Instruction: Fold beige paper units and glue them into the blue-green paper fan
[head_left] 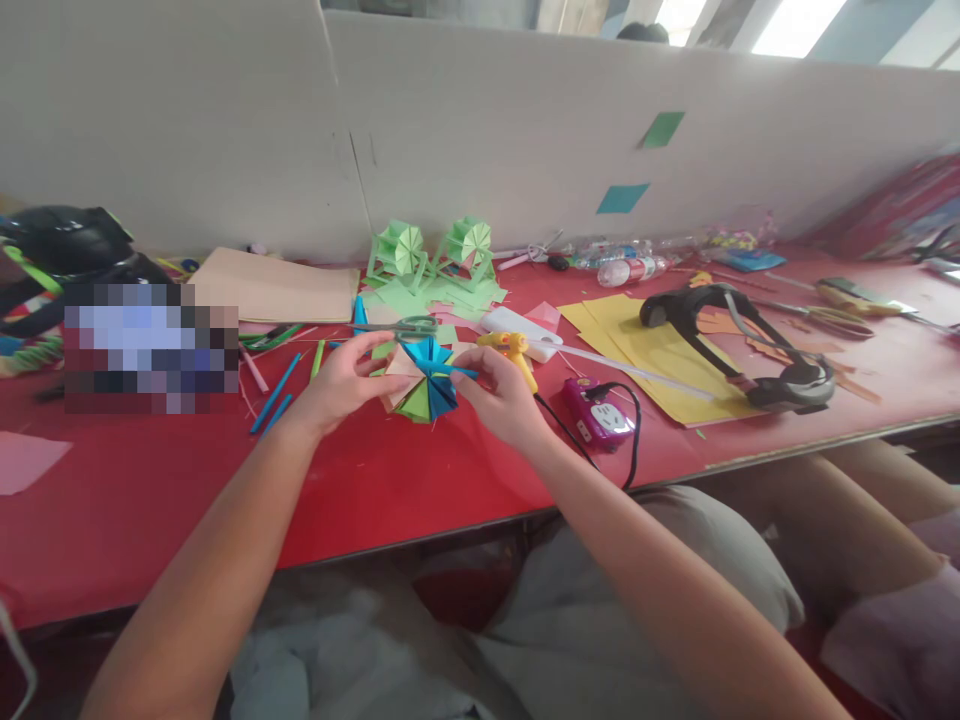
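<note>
A pleated paper fan wheel [431, 388] in blue, green and pale pink is held above the red table [337, 510]. My left hand [352, 380] pinches its left side, fingers closed on the pale part. On the right, my right hand [495, 385] has thumb and fingers closed on a thin blue paper piece [456, 371] lying against the wheel. Just behind the hands are green-handled scissors [416, 326] and a yellow glue gun [514, 350]. Two light green paper constructions [397, 250] stand near the partition.
Blue rolled paper sticks [276, 392] lie at left. A purple power strip [598, 413] with a black cord, yellow sheets [637, 370] and a black headset-like device [787, 385] are at right. Another person's legs [862, 530] show at right.
</note>
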